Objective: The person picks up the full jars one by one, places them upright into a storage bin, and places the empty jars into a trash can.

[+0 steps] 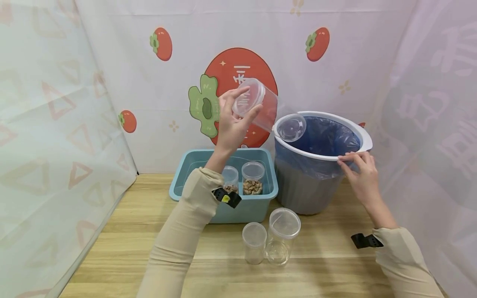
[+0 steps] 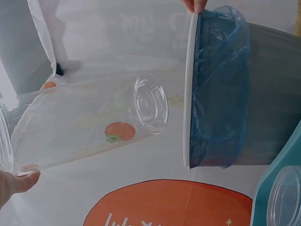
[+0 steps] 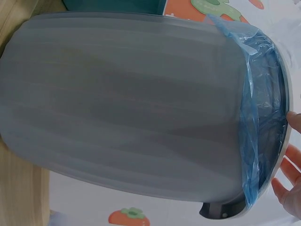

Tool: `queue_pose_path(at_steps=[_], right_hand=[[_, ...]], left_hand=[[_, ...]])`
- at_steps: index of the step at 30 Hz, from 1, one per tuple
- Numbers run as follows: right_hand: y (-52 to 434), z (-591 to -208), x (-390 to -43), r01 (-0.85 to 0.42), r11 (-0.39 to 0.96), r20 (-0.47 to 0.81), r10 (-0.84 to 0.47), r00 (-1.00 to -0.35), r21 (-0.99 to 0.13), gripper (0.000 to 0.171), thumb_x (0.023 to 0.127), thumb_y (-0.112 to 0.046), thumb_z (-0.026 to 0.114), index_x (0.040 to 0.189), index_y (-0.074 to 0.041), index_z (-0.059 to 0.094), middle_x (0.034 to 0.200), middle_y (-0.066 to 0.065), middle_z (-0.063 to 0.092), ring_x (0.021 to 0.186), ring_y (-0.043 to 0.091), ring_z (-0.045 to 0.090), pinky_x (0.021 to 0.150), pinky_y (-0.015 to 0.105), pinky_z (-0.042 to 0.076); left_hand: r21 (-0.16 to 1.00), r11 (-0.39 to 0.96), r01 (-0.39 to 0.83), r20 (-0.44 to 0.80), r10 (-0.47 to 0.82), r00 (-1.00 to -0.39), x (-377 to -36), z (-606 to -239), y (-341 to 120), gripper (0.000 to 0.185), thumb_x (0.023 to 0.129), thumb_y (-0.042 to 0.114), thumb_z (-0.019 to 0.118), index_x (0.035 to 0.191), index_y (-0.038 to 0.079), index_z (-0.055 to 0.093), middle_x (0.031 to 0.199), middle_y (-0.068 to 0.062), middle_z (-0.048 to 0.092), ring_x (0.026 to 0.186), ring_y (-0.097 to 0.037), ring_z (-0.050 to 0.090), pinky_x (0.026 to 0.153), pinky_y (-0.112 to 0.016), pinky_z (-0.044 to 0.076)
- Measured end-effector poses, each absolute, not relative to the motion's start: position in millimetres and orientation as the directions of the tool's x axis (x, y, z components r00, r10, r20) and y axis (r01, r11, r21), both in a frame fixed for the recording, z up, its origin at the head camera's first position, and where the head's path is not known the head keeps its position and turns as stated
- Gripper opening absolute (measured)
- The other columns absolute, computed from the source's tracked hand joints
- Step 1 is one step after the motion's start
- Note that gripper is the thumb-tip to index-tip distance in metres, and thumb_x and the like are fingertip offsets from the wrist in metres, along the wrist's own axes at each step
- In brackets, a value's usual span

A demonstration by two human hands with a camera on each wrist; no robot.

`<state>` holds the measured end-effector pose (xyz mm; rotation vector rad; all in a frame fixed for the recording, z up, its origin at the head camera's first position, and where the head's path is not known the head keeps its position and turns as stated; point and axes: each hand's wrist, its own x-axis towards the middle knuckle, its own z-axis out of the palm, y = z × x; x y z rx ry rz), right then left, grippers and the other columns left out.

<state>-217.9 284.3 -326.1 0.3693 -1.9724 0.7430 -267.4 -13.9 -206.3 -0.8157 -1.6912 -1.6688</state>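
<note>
My left hand [image 1: 234, 114] grips a tall clear plastic jar [image 1: 269, 108] by its lidded end. The jar is tilted, its round base lower and just over the near-left rim of a grey trash can [image 1: 306, 194]. In the left wrist view the see-through jar [image 2: 89, 125] shows nothing inside, and its base points toward the can's white rim [image 2: 189, 94]. At the can's right side, my right hand [image 1: 361, 176] pinches the rim between thumb and fingers. A blue liner bag [image 3: 263, 108] is folded over the can's edge.
Left of the can stands a blue-green basin [image 1: 223, 211] containing two lidded jars of nuts [image 1: 252, 184]. Before it, a short clear jar [image 1: 254, 248] and a taller one [image 1: 280, 244] stand upright on the wooden table [image 1: 138, 248]. A printed cloth [image 1: 134, 82] hangs behind.
</note>
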Motion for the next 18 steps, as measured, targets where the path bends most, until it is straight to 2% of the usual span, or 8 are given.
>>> queue_pose_path(at_steps=[3, 10, 15, 18], right_hand=[[283.7, -325.6, -217.5, -0.536, 0.769, 0.869, 0.049, -0.492, -0.347, 0.021, 0.065, 0.016, 0.068, 0.083, 0.007, 0.064, 0.089, 0.023, 0.053, 0.087, 0.037, 0.044, 0.081, 0.024, 0.029], [283.3, -327.1, -217.2, -0.544, 0.766, 0.875, 0.05, -0.481, -0.342, 0.021, 0.065, 0.015, 0.068, 0.084, 0.007, 0.064, 0.089, 0.022, 0.052, 0.087, 0.035, 0.045, 0.083, 0.023, 0.029], [283.3, -328.0, -218.2, -0.547, 0.765, 0.88, 0.053, -0.473, -0.34, 0.021, 0.065, 0.015, 0.068, 0.084, 0.006, 0.064, 0.089, 0.021, 0.053, 0.088, 0.031, 0.046, 0.083, 0.022, 0.029], [283.5, -327.5, -218.4, -0.548, 0.763, 0.876, 0.048, -0.48, -0.342, 0.021, 0.065, 0.015, 0.068, 0.084, 0.007, 0.064, 0.089, 0.022, 0.053, 0.087, 0.034, 0.045, 0.083, 0.023, 0.029]], left_hand=[[0.584, 0.075, 0.809, 0.81, 0.01, -0.586, -270.6, -208.2, -6.0, 0.046, 0.076, 0.01, 0.069, 0.118, 0.004, 0.052, 0.119, -0.01, 0.036, 0.114, -0.009, 0.033, 0.081, -0.024, 0.045], [0.535, 0.147, 0.832, 0.836, 0.052, -0.546, -280.3, -218.7, 15.8, 0.047, 0.073, 0.014, 0.073, 0.115, 0.005, 0.055, 0.119, -0.012, 0.036, 0.112, -0.01, 0.033, 0.087, -0.023, 0.04], [0.562, 0.179, 0.807, 0.804, 0.11, -0.584, -283.4, -222.7, 28.4, 0.048, 0.073, 0.017, 0.073, 0.116, 0.006, 0.054, 0.12, -0.012, 0.036, 0.11, -0.012, 0.034, 0.081, -0.018, 0.042], [0.578, 0.198, 0.792, 0.784, 0.138, -0.606, -285.8, -225.6, 34.2, 0.048, 0.074, 0.018, 0.072, 0.117, 0.007, 0.053, 0.121, -0.011, 0.035, 0.111, -0.011, 0.033, 0.07, -0.016, 0.045]])
